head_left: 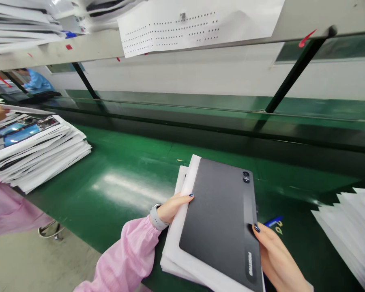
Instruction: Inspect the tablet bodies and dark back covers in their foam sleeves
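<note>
Head view, tablet (220, 215) back up, long axis near-far, lenses far end

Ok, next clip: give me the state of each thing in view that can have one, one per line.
Dark tablet: back side up, lying on the white sleeves, held at both edges.
White sleeves: stacked flat under the tablet.
Left hand: grip on the left edge.
Right hand: thumb on the tablet's right edge.
Stack at left: fanned, uneven.
Stack at right: fanned.
</note>
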The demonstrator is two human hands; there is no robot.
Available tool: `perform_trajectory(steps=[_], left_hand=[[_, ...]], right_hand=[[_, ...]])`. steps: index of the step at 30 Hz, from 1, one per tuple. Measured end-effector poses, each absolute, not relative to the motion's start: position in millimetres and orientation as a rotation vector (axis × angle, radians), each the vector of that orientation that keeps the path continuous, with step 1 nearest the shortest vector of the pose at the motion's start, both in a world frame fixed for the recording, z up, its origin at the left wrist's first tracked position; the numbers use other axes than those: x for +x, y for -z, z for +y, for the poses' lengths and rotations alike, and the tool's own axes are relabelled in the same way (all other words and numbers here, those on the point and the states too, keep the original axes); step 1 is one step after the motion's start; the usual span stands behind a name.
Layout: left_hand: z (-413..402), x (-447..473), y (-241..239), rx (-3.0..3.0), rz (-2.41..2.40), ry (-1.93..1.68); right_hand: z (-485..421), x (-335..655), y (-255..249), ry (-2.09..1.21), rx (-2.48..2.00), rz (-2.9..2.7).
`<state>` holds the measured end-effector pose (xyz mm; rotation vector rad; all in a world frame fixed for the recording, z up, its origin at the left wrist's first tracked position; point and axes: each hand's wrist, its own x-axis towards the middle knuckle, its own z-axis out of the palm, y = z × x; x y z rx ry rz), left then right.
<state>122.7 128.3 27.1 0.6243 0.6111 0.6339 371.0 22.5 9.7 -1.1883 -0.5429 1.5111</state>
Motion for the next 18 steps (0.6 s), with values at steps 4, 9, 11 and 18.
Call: perform_trajectory(steps=[4,9,11,18], left_hand=[[130.2,125.4,-34.3,0.627,0.598,-0.631],[131.8,122.9,-34.0,0.653,0.607,-0.652],[131.6,121.8,-34.1,0.683,0.577,-0.651],[134.3,121.5,-30.2,0.604,0.553,-0.650]], right_hand=[[23.4,367.4,-11.8,-1.550,-1.164,-0.596],[25.8,358.2,-22.0,-1.563,-1.181,-0.687],[26.0,356.0,-23.8,-1.551,-1.179,-0.724],[23.4,358.0,-22.7,-1.462,-1.218,-0.551]])
